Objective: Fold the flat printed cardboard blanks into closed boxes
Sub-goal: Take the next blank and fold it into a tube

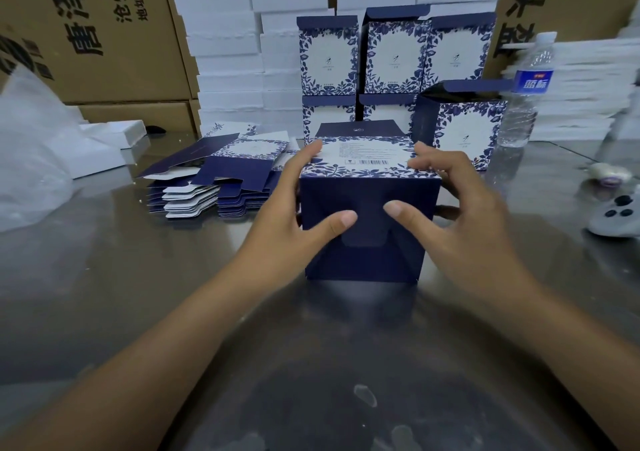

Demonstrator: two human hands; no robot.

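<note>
A navy box with a blue floral print point(367, 250) lies on its side in the middle of the metal table point(138, 295). Its navy interlocking end flaps face me and its barcode panel faces up. My left hand point(287, 215) grips its left side, fingers on the top panel, thumb pressed on the flaps. On the other side my right hand point(460, 215) holds it the same way. Flat printed blanks point(221, 173) lie in a loose pile to the left. Several folded boxes point(391, 56) are stacked behind, and one point(464, 128) has its top flap open.
A water bottle point(523, 104) stands at the right rear. A grey controller point(616, 215) lies at the right edge. White cartons point(225, 52) and brown cartons point(104, 35) line the back, with a plastic bag point(31, 146) at the left.
</note>
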